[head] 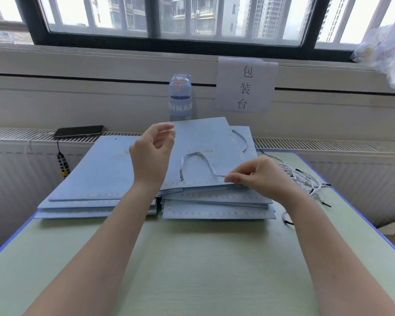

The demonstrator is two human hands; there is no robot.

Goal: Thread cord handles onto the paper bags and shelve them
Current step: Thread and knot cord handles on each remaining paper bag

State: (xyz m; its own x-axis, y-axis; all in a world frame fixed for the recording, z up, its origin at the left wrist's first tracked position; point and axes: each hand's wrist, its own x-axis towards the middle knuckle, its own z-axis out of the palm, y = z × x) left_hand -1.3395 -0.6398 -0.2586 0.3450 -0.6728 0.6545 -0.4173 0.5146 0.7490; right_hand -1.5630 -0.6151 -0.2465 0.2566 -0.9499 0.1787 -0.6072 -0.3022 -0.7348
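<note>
Grip of your right hand [258,176] pinches the twisted white-and-blue cord [203,161] at the near edge of the top pale-blue paper bag [205,137] on the green table [192,258], likely to feed its end through; your left hand [152,153] hovers loosely curled, empty

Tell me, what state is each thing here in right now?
Top bag: flat on the right stack, handle half threaded.
Cord: looped on the bag, one end at a hole, other end pinched.
Right hand: pinches the cord end.
Left hand: raised, loosely curled, holds nothing.
Spare cords: loose heap on the table.
Left stack: flat, no handles seen.
Bottle: upright, lid shut.
Phone: flat, screen dark.
</note>
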